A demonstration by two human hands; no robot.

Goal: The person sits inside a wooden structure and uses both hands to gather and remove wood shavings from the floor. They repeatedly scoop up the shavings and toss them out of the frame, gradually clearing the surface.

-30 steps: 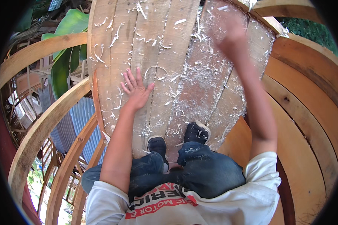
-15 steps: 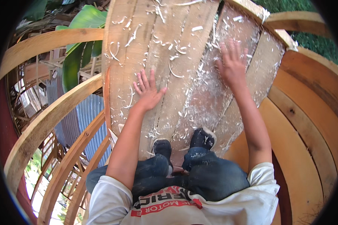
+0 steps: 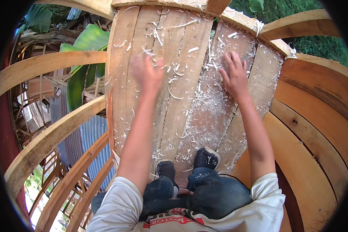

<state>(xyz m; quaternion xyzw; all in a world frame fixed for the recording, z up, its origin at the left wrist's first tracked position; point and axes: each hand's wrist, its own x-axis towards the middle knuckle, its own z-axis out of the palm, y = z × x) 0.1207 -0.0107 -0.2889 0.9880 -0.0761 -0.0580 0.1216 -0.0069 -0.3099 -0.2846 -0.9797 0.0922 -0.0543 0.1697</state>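
Note:
Before me slopes a deck of wide wooden planks [image 3: 183, 127], strewn with pale curled wood shavings [image 3: 175, 89] and dust. My left hand [image 3: 147, 73] is over the left planks, smeared by motion; its fingers are too blurred to read, and I make out nothing in it. Farther right, my right hand [image 3: 236, 75] rests on or just above the dusty, reddish plank, fingers stretched out and nothing held. Shavings lie close around both hands. Whether the left hand touches the wood I cannot tell.
My dark shoes [image 3: 205, 158] stand on the planks. Curved wooden ribs [image 3: 58, 133] rise at the left, above corrugated metal sheets [image 3: 93, 133] and a large green leaf [image 3: 89, 38]. Curved side planks [image 3: 297, 150] wall the right. A shaving-covered beam [image 3: 239, 21] crosses the far end.
My left hand has moved farther forward and now blurs. The right hand has shifted slightly nearer. The view has tilted, showing more of the far beam.

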